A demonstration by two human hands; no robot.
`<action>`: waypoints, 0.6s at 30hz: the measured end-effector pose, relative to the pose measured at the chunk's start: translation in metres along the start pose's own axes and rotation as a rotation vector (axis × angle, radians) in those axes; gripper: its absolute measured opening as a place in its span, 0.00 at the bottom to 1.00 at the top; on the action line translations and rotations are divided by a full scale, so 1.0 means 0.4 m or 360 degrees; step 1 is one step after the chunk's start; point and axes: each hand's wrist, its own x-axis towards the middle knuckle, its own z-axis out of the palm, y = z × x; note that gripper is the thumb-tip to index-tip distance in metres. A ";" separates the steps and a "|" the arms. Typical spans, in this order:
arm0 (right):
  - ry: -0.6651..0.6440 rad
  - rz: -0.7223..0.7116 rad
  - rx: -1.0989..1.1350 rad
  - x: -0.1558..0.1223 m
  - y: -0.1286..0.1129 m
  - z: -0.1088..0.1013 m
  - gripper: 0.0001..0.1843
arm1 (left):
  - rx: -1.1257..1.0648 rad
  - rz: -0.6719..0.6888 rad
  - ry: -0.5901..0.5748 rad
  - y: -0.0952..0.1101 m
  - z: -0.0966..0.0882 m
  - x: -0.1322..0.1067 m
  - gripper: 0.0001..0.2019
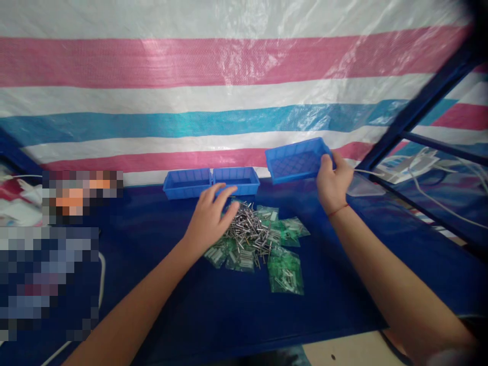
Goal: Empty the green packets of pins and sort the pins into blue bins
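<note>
My right hand [332, 182] grips the near right edge of an empty blue plastic tray [295, 160], held tilted above the table with its inside facing me. My left hand [211, 217] lies palm down, fingers spread, on the left side of a heap of small shiny metal pins [249, 230]. Several small green-tinted plastic bags [285, 272] holding more pins lie around and under the heap. A red string circles my right wrist.
Two more blue trays [187, 183] [237, 179] stand side by side at the back of the dark blue table [229, 310]. A striped tarp [229, 91] hangs behind. A blue metal frame [415, 112] and white cables [427, 193] are at the right.
</note>
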 end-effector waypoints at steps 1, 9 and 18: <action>0.0002 0.0127 0.0019 0.004 0.011 0.019 0.23 | 0.0099 -0.0085 0.0094 -0.030 0.003 0.021 0.20; 0.0045 0.0788 0.0020 0.033 0.100 0.152 0.24 | 0.0705 -0.0310 -0.0301 -0.177 0.050 0.101 0.20; -0.0030 0.0845 0.0036 0.049 0.179 0.195 0.22 | 0.0726 -0.0206 -0.0381 -0.167 0.054 0.098 0.17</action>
